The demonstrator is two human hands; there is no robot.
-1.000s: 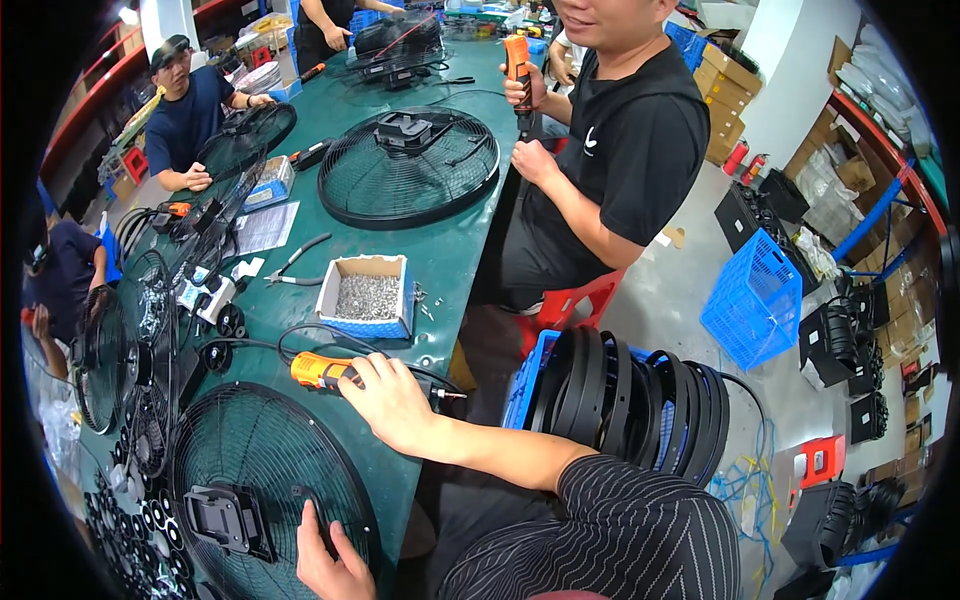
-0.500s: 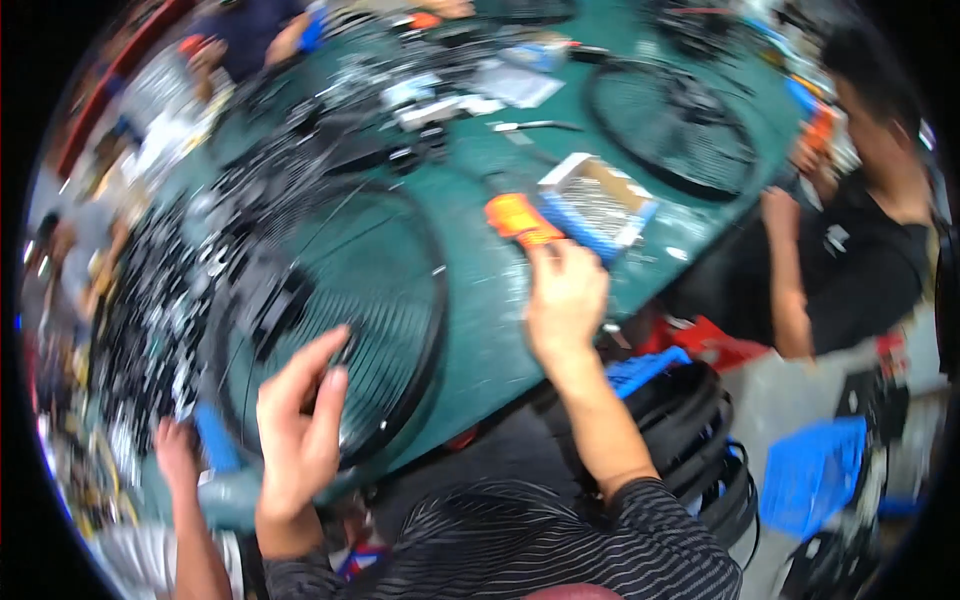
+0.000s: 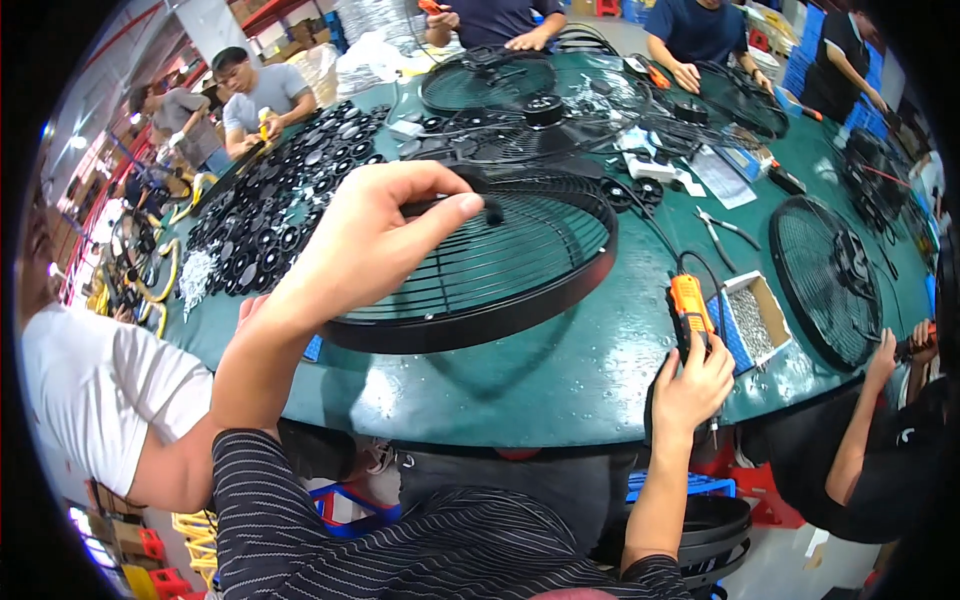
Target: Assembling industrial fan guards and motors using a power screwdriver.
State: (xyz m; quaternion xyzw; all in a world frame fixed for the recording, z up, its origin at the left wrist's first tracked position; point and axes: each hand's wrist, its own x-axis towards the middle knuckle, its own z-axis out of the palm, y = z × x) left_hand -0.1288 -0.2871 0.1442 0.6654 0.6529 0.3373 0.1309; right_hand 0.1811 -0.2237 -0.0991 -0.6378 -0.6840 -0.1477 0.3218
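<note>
A round black fan guard (image 3: 560, 285) of wire grille with a wide rim is in front of me, its near edge throwing a shadow on the green table. Over its middle is my left hand (image 3: 365, 235), finger and thumb curled around a small black piece (image 3: 492, 211); the palm hides most of it, and I cannot make out what it is. To the right, my right hand (image 3: 692, 385) grips an orange electric screwdriver (image 3: 690, 303), its cord running off the top. Beside it stands a blue-and-white box (image 3: 778, 345) holding many small screws (image 3: 750, 318).
Cutters (image 3: 728, 238) with spread handles lie beyond the screwdriver. Another fan guard (image 3: 825, 280) rests at the right, near a co-worker's hand (image 3: 882, 358). Round black parts (image 3: 265, 235) cover the left of the table (image 3: 560, 405). A white-sleeved person (image 3: 110, 390) is close on my left.
The view has swung and sharpened. My left finger and thumb, apart over the grille before, are now curled together around the black piece. My right hand stays on the orange screwdriver.
</note>
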